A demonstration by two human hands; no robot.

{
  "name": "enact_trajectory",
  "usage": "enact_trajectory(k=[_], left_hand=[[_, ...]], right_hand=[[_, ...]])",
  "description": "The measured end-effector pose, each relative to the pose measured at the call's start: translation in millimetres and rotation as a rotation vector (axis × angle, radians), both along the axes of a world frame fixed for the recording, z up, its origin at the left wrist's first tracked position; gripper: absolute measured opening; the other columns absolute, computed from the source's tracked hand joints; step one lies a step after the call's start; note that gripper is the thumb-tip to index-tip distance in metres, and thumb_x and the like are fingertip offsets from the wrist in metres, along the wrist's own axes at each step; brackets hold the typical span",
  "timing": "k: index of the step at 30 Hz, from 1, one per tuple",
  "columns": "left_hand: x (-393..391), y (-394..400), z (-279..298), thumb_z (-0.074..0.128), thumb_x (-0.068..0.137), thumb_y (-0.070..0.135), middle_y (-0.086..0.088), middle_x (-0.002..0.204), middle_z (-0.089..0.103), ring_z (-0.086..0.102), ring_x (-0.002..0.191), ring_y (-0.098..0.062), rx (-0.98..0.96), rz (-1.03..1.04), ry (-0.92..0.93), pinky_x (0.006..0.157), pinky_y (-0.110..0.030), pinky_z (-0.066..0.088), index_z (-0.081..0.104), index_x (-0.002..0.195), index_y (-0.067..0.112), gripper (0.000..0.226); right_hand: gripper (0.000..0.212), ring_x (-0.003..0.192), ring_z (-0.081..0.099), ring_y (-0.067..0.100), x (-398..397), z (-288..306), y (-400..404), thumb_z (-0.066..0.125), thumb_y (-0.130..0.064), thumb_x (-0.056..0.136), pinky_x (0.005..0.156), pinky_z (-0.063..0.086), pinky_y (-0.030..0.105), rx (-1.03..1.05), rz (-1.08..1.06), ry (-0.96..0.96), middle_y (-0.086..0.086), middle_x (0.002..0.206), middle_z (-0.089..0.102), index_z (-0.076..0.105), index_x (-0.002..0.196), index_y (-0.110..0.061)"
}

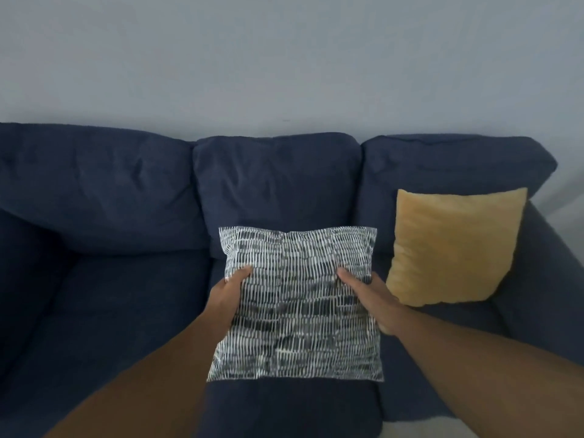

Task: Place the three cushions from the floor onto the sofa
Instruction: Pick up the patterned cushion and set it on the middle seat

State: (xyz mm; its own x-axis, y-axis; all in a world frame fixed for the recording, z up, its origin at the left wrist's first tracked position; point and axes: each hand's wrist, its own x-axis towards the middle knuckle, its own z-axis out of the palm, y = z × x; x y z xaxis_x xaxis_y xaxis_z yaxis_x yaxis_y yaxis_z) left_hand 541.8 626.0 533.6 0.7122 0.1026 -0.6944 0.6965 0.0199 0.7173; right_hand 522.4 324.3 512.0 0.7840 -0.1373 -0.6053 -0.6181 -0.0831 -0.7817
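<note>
A black-and-white patterned cushion [297, 305] is held over the middle seat of the dark blue sofa [126, 295]. My left hand [229, 295] grips its left edge and my right hand [371, 298] grips its right edge, thumbs on top. The cushion's far edge is close to the middle back pillow. A mustard-yellow cushion [455, 245] leans upright against the right back pillow, next to the right armrest. No third cushion is in view.
The sofa's left seat [104, 311] and left armrest lie in shadow. A plain pale wall [284, 58] rises behind the sofa. A strip of light floor [467, 428] shows at the bottom right.
</note>
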Motion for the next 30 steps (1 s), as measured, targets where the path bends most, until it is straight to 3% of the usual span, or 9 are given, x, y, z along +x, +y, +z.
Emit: enact_trajectory(k=[3, 5, 7, 12, 15, 19, 23, 26, 30], left_hand=[[20, -10, -8, 0.072, 0.082, 0.069, 0.001, 0.138, 0.062, 0.058, 0.119, -0.024, 0.006, -0.014, 0.01, 0.109, -0.044, 0.041, 0.06, 0.141, 0.019, 0.079], [36, -16, -19, 0.079, 0.064, 0.078, 0.001, 0.135, 0.068, 0.064, 0.121, -0.027, -0.002, -0.01, 0.0, 0.113, -0.049, 0.044, 0.065, 0.134, 0.019, 0.093], [50, -18, -38, 0.081, 0.056, 0.081, -0.006, 0.132, 0.073, 0.069, 0.119, -0.034, 0.026, 0.024, 0.017, 0.109, -0.058, 0.051, 0.067, 0.136, 0.021, 0.101], [82, -37, -52, 0.077, 0.07, 0.072, -0.003, 0.139, 0.067, 0.063, 0.125, -0.031, 0.08, 0.082, 0.05, 0.11, -0.055, 0.048, 0.061, 0.144, 0.022, 0.091], [101, -43, -66, 0.065, 0.1, 0.051, 0.002, 0.125, 0.059, 0.058, 0.109, -0.022, 0.107, 0.09, 0.04, 0.094, -0.038, 0.045, 0.053, 0.149, 0.021, 0.059], [127, -36, -91, 0.066, 0.095, 0.059, 0.0, 0.15, 0.054, 0.053, 0.132, -0.029, 0.172, 0.053, 0.052, 0.112, -0.047, 0.041, 0.048, 0.157, 0.02, 0.075], [152, -33, -119, 0.072, 0.071, 0.071, -0.003, 0.153, 0.056, 0.056, 0.135, -0.032, 0.163, 0.062, 0.029, 0.117, -0.057, 0.042, 0.053, 0.152, 0.025, 0.095], [168, -34, -142, 0.068, 0.091, 0.058, -0.004, 0.158, 0.05, 0.05, 0.139, -0.031, 0.18, 0.083, 0.012, 0.117, -0.055, 0.04, 0.045, 0.158, 0.021, 0.079], [181, -30, -178, 0.065, 0.095, 0.054, -0.001, 0.169, 0.033, 0.038, 0.149, -0.031, 0.186, 0.091, 0.022, 0.119, -0.058, 0.037, 0.025, 0.167, 0.024, 0.088]], right_hand=[[0.117, 0.151, 0.042, 0.034, 14, -7, -8, 0.079, -0.076, 0.076, 0.123, 0.035, 0.054, 0.015, -0.049, -0.034, -0.001, 0.168, 0.039, 0.025, 0.168, -0.028], [0.097, 0.141, 0.049, 0.031, 28, -17, -15, 0.077, -0.059, 0.09, 0.116, 0.038, 0.048, 0.036, -0.065, -0.041, 0.0, 0.158, 0.046, 0.027, 0.166, -0.025], [0.092, 0.135, 0.053, 0.029, 44, -26, -21, 0.078, -0.057, 0.089, 0.115, 0.041, 0.048, 0.044, -0.061, -0.042, -0.002, 0.154, 0.05, 0.031, 0.162, -0.027], [0.138, 0.154, 0.039, 0.032, 87, -57, -33, 0.081, -0.09, 0.054, 0.124, 0.034, 0.063, 0.06, 0.036, -0.054, -0.005, 0.17, 0.035, 0.021, 0.167, -0.037], [0.127, 0.153, 0.04, 0.028, 114, -71, -36, 0.081, -0.083, 0.064, 0.124, 0.034, 0.059, 0.04, 0.047, -0.073, -0.006, 0.168, 0.038, 0.023, 0.166, -0.036], [0.104, 0.146, 0.045, 0.021, 142, -98, -34, 0.079, -0.067, 0.084, 0.122, 0.035, 0.052, 0.024, 0.088, -0.095, -0.011, 0.159, 0.044, 0.022, 0.166, -0.035], [0.103, 0.144, 0.045, 0.019, 161, -125, -32, 0.077, -0.068, 0.085, 0.121, 0.036, 0.051, -0.012, 0.109, -0.127, -0.011, 0.163, 0.043, 0.021, 0.165, -0.038], [0.108, 0.145, 0.048, 0.02, 172, -150, -29, 0.078, -0.073, 0.08, 0.122, 0.038, 0.055, -0.072, 0.099, -0.14, -0.011, 0.162, 0.045, 0.02, 0.164, -0.039], [0.119, 0.15, 0.044, 0.02, 180, -184, -25, 0.082, -0.078, 0.072, 0.124, 0.035, 0.057, -0.104, 0.074, -0.14, -0.011, 0.165, 0.042, 0.018, 0.165, -0.041]])
